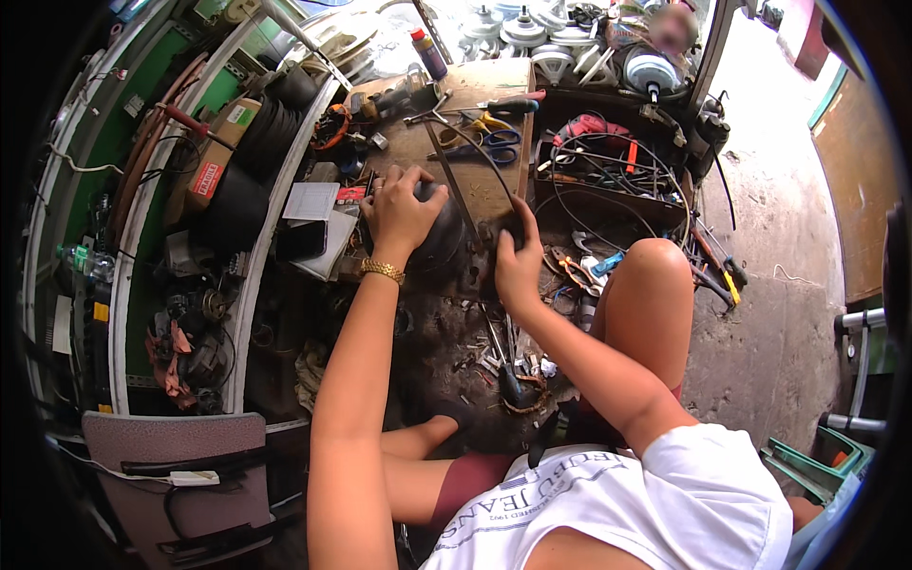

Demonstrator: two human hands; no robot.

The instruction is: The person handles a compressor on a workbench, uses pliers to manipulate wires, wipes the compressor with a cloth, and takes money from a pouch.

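Note:
My left hand (405,211), a gold band on its wrist, rests with curled fingers on a round black object (437,249) in the middle of the view, gripping its upper left side. My right hand (518,256) is closed around a thin black strip or cable (501,178) that curves up toward the bench top; its lower end is hidden by my fingers. A long, narrow dark bar (452,190) slants between my hands. Just beyond lie blue-handled scissors (499,142) and yellow-handled snips (488,125) on the wooden bench (518,81).
At the left stand metal shelves (267,294) with cable coils, a box and parts. A phone (301,239) lies left of my hands. A tool bin (608,190) sits back right, loose tools (722,275) on the floor, white fan parts (522,33) behind, my bent knee (651,285) at right.

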